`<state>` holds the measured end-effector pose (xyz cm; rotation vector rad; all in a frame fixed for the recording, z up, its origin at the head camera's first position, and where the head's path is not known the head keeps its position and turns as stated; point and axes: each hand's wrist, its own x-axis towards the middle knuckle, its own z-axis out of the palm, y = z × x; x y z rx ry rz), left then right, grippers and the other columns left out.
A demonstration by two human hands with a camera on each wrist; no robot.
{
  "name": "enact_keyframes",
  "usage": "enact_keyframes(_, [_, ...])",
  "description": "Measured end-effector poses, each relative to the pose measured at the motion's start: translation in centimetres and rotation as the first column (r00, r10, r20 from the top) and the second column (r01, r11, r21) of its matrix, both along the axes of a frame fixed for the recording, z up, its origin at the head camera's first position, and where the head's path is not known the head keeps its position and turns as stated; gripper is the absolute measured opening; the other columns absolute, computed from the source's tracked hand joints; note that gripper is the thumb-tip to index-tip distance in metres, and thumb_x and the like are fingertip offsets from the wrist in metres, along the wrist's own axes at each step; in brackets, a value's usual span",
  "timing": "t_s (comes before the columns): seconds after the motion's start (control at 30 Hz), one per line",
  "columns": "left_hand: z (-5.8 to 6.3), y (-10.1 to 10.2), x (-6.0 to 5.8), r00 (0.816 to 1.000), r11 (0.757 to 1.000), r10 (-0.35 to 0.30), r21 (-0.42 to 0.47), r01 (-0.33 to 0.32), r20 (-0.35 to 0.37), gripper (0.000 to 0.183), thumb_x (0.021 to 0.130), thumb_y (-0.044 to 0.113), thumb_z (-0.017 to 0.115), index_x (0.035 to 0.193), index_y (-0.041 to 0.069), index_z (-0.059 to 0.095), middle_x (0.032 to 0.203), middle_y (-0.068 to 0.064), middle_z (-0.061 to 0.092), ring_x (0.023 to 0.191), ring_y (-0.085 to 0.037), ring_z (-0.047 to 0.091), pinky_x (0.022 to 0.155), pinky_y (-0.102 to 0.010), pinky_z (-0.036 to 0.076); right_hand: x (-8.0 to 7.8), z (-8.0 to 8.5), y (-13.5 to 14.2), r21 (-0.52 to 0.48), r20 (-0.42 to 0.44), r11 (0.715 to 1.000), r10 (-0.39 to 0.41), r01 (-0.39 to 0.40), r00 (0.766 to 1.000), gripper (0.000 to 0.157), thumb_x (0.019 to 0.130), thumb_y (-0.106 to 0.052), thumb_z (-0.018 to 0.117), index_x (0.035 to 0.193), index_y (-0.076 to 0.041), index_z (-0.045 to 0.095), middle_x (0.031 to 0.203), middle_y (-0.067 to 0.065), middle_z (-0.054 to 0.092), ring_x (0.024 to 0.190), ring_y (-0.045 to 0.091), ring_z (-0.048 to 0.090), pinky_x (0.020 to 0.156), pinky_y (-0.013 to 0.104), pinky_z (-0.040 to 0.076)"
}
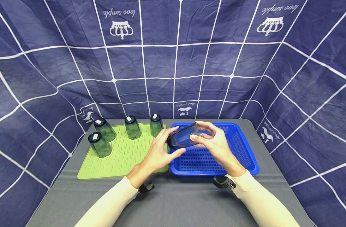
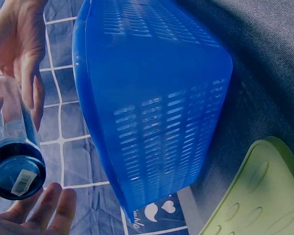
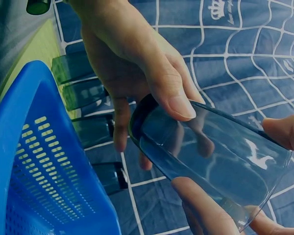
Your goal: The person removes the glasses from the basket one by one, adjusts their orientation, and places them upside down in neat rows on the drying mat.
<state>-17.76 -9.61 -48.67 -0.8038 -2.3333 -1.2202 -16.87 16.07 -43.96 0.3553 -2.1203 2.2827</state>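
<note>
A dark tinted drinking glass (image 1: pixel 184 137) is held up on its side over the near left part of the blue basket (image 1: pixel 215 173), its thick base pointing left. My right hand (image 1: pixel 214 142) grips it near the rim end, thumb on the near side. My left hand (image 1: pixel 161 148) spreads around the base end, thumb below and fingers above, fairly straight. The left wrist view shows a small white label (image 2: pixel 23 182) on the base, with the left fingers (image 2: pixel 44 210) right beside its edge. In the right wrist view the left thumb (image 3: pixel 179 105) overlaps the glass near its base.
Several similar glasses (image 1: pixel 132 127) stand upside down on a green ridged mat (image 1: pixel 124 157) at the left, labels on their bases. The perforated basket stands right of the mat on a grey cloth (image 1: pixel 187 201). Blue checked fabric (image 1: pixel 190 60) hangs behind and at both sides.
</note>
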Motion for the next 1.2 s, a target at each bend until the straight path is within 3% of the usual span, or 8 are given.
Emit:
enact_keyframes(0.3, [0.2,0.1,0.3,1.0,1.0,-0.016,0.014,0.016,-0.016,0.087,0.092,0.04,0.101,0.168,0.03,0.061,0.151,0.0,0.075,0.137,-0.028,0.075,0.109,-0.05,0.06,-0.1,-0.2,-0.5,-0.078,0.017,0.997,0.028,-0.027,0.999,0.067,0.098,0.004,0.082,0.16,0.007,0.059,0.142,0.022,0.064,0.103,0.019,0.087,0.087,0.048,0.075])
enact_keyframes(0.43, [0.2,0.1,0.4,0.999,1.0,-0.021,0.02,0.021,-0.032,0.087,0.091,0.038,0.102,0.168,0.031,0.061,0.151,0.002,0.076,0.135,-0.023,0.076,0.106,-0.047,0.061,0.0,-0.4,-0.7,-0.115,0.039,0.993,0.039,-0.035,0.998,0.067,0.098,0.006,0.08,0.161,0.008,0.056,0.141,0.022,0.063,0.101,0.017,0.087,0.087,0.048,0.075])
enact_keyframes(0.67, [-0.1,-0.1,0.8,0.997,0.99,-0.063,0.122,0.069,-0.05,0.079,0.091,0.024,0.104,0.161,0.025,0.068,0.141,-0.003,0.079,0.117,-0.02,0.077,0.094,-0.032,0.065,0.4,-0.9,-0.6,-0.157,0.086,0.986,0.069,-0.055,0.994,0.065,0.102,0.005,0.075,0.162,0.009,0.052,0.134,0.011,0.067,0.103,0.018,0.084,0.091,0.05,0.074])
enact_keyframes(0.87, [-0.6,-0.3,1.2,0.993,0.974,-0.113,0.192,0.118,-0.036,0.076,0.089,0.013,0.104,0.157,0.018,0.07,0.14,-0.007,0.079,0.116,-0.017,0.076,0.095,-0.023,0.066,0.7,-1.7,-0.5,-0.196,0.105,0.975,0.131,-0.109,0.986,0.06,0.103,0.003,0.071,0.159,0.006,0.05,0.142,0.01,0.065,0.113,0.02,0.081,0.096,0.051,0.073])
enact_keyframes(1.2, [-0.4,-1.1,1.4,0.993,0.973,-0.107,0.201,0.114,-0.046,0.076,0.086,0.012,0.106,0.153,0.016,0.071,0.141,-0.009,0.079,0.116,-0.017,0.077,0.096,-0.024,0.067,0.7,-2.6,-0.8,-0.266,0.096,0.942,0.239,-0.206,0.966,0.048,0.108,0.003,0.064,0.154,-0.004,0.051,0.145,0.007,0.066,0.124,0.019,0.078,0.103,0.052,0.072])
